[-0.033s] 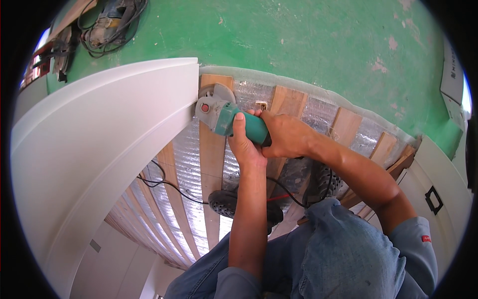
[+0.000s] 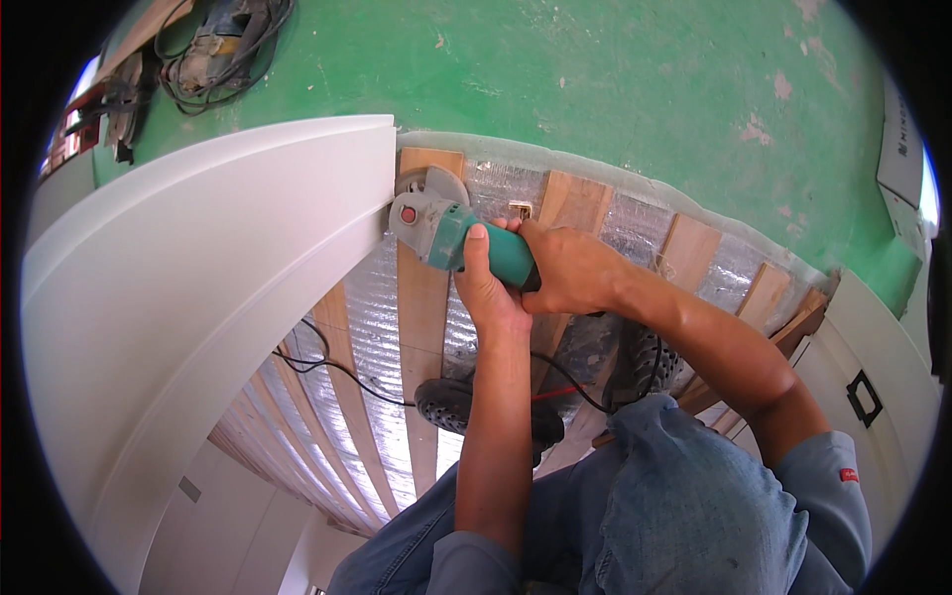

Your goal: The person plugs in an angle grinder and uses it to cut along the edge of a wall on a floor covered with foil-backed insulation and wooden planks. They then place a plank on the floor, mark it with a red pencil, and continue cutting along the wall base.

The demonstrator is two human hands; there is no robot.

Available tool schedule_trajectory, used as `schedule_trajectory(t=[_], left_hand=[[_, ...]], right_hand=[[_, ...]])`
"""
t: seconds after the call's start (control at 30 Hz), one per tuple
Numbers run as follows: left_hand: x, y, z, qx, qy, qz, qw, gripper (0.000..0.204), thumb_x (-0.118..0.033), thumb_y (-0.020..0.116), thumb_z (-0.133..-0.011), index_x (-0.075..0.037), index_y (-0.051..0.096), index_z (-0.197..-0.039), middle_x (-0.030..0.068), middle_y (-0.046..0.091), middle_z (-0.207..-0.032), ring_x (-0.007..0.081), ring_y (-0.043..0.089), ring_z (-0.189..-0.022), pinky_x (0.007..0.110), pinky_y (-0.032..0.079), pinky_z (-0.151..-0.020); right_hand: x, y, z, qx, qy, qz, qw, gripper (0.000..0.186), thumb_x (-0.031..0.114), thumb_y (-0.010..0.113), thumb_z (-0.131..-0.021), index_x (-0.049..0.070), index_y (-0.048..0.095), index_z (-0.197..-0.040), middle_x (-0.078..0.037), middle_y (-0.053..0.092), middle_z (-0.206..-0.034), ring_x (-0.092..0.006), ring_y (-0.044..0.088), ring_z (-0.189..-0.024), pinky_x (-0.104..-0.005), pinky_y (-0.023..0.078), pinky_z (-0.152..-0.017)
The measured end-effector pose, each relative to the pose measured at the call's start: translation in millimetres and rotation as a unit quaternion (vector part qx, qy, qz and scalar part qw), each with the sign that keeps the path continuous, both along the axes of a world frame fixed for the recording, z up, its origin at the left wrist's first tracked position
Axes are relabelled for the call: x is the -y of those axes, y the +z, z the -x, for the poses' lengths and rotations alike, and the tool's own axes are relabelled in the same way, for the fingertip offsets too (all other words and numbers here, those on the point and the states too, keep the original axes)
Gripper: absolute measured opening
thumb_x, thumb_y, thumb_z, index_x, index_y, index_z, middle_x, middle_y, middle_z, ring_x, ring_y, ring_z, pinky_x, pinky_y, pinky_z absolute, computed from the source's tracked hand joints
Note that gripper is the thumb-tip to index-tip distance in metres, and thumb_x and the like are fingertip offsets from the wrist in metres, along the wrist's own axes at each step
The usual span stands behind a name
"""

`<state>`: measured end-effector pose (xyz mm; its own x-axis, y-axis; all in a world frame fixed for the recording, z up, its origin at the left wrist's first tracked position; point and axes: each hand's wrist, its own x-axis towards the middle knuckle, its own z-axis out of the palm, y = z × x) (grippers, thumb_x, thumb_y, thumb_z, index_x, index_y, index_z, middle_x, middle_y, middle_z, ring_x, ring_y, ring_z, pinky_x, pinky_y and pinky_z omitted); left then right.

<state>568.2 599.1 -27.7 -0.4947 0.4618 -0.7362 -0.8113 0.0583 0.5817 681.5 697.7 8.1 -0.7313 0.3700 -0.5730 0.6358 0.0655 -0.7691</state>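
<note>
The angle grinder (image 2: 504,256) had a teal body, a grey head with a round red button, and a pale grey rounded guard (image 2: 446,185); its rear end was dark. It lay aslant over a wooden batten (image 2: 424,307), head just beside the end edge of the white panel (image 2: 218,223); whether the disc touched wood or panel could not be told. Each grip was clamped on the tool: the left hand (image 2: 488,288) around the body, thumb along the top, and the right hand (image 2: 575,268) at the rear.

The panel's edge bounded the tool's left side closely. To its right ran more battens with silver foil (image 2: 635,213) between them, ending at a pale strip (image 2: 595,164) along the green floor (image 2: 595,84), which stretched away ahead. A black cable (image 2: 372,394) crossed the battens near a shoe (image 2: 442,404), behind the grinder.
</note>
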Motion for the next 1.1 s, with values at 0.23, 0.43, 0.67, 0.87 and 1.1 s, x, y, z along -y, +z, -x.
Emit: schedule_trajectory(t=[0.23, 0.43, 0.67, 0.87, 1.1], left_hand=[[-0.9, 0.5, 0.4, -0.012, -0.013, 0.001, 1.0, 0.042, -0.039, 0.076, -0.097, 0.001, 0.066, -0.109, 0.013, 0.071, -0.109, 0.0253, 0.069, -0.104, 0.039, 0.056, -0.099], [-3.7, 2.9, 0.4, 0.004, -0.003, -0.015, 1.0, 0.035, -0.028, 0.079, -0.095, -0.001, 0.065, -0.111, 0.0097, 0.071, -0.104, 0.0241, 0.071, -0.1, 0.039, 0.058, -0.094], [-5.3, 3.0, -0.3, -0.019, -0.023, -0.007, 1.0, 0.042, -0.038, 0.075, -0.098, 0.001, 0.067, -0.11, 0.0133, 0.071, -0.109, 0.0262, 0.069, -0.104, 0.039, 0.056, -0.1], [-7.5, 2.9, -0.5, -0.02, -0.019, -0.007, 1.0, 0.043, -0.037, 0.076, -0.097, 0.002, 0.066, -0.11, 0.0137, 0.071, -0.109, 0.0273, 0.069, -0.105, 0.04, 0.056, -0.1], [-7.9, 2.3, 0.5, -0.023, -0.024, -0.005, 0.999, 0.042, -0.037, 0.076, -0.096, 0.001, 0.067, -0.11, 0.0137, 0.071, -0.108, 0.0272, 0.069, -0.104, 0.04, 0.056, -0.1]], right_hand=[[1.9, -0.4, 0.5, -0.013, -0.02, -0.004, 1.0, 0.073, 0.032, 0.084, -0.073, -0.01, 0.053, -0.124, -0.035, 0.072, -0.104, -0.0515, 0.07, -0.099, -0.0555, 0.056, -0.087], [0.9, -1.3, -0.2, -0.013, -0.02, 0.0, 1.0, 0.077, 0.032, 0.083, -0.074, -0.01, 0.051, -0.129, -0.035, 0.072, -0.105, -0.0515, 0.071, -0.1, -0.0551, 0.057, -0.088], [-0.2, 0.0, -0.4, -0.018, -0.025, -0.003, 1.0, 0.08, 0.032, 0.083, -0.073, -0.011, 0.05, -0.133, -0.035, 0.072, -0.104, -0.0512, 0.071, -0.1, -0.0548, 0.057, -0.088], [-3.9, 1.3, 0.0, -0.005, -0.018, 0.004, 1.0, 0.081, 0.035, 0.083, -0.073, -0.01, 0.052, -0.133, -0.033, 0.073, -0.106, -0.049, 0.072, -0.101, -0.0535, 0.057, -0.089], [-5.4, 2.2, 0.5, 0.008, -0.014, 0.015, 1.0, 0.08, 0.038, 0.083, -0.074, -0.009, 0.054, -0.132, -0.031, 0.074, -0.109, -0.0466, 0.072, -0.104, -0.0523, 0.057, -0.091]])
